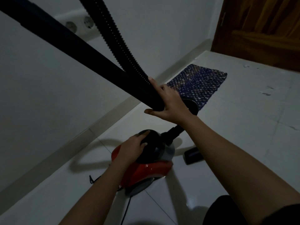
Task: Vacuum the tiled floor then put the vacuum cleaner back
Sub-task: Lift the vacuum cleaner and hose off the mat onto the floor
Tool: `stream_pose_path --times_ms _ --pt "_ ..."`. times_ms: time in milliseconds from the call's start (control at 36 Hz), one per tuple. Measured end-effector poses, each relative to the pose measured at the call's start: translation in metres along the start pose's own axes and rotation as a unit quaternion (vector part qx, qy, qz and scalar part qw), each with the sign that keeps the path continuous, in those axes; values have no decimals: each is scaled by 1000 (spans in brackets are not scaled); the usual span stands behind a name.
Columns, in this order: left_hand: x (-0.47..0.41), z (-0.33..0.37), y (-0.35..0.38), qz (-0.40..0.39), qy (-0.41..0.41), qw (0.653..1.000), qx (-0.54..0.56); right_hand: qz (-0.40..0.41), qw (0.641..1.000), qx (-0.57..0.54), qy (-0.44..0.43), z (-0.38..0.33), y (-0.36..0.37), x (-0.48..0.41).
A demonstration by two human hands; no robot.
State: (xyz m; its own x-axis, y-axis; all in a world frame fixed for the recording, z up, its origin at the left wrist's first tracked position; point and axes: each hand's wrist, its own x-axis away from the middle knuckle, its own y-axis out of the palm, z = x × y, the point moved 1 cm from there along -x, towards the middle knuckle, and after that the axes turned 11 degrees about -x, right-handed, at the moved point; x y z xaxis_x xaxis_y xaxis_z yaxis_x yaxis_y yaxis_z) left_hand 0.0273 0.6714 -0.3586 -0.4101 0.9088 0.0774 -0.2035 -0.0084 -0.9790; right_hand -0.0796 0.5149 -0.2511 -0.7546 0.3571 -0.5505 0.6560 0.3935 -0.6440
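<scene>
A red and black canister vacuum cleaner [146, 169] sits on the white tiled floor [235, 143] near the wall. My left hand [133, 148] grips the black handle on top of its body. My right hand [168, 103] grips the lower end of the black rigid tube [78, 46], which rises to the upper left. The ribbed black hose [113, 34] runs beside the tube, passes behind my right hand and joins the vacuum's body. A black floor nozzle [193, 155] lies on the tiles to the right of the vacuum.
A blue woven mat [199, 85] lies against the wall's skirting. A wooden door [263, 30] stands at the top right. Two wall sockets [79, 25] sit on the white wall [40, 103]. The power cord [125, 207] trails toward me. Small dark specks [266, 93] mark the tiles.
</scene>
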Motion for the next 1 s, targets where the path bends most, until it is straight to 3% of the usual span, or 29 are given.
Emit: stream_pose_path --times_ms 111,194,278,361,583,806,1000 --pt "8 -5 8 38 -15 998 46 -5 1000 -24 -16 0 4 -3" --pt "20 -14 13 98 -60 983 146 -11 999 -24 -19 2 7 -4" --pt "40 -30 28 172 -182 927 280 -16 999 -24 -20 5 11 -4" --pt "59 -49 56 162 -282 882 343 -18 999 -19 -20 7 14 -4" --pt "70 -61 94 109 -323 854 392 -23 999 -11 -21 9 31 -7" --pt "71 -65 105 95 -330 784 517 -27 999 1 -29 12 41 -11" --pt "71 -66 109 111 -342 767 531 -24 999 -13 -28 17 45 -15"
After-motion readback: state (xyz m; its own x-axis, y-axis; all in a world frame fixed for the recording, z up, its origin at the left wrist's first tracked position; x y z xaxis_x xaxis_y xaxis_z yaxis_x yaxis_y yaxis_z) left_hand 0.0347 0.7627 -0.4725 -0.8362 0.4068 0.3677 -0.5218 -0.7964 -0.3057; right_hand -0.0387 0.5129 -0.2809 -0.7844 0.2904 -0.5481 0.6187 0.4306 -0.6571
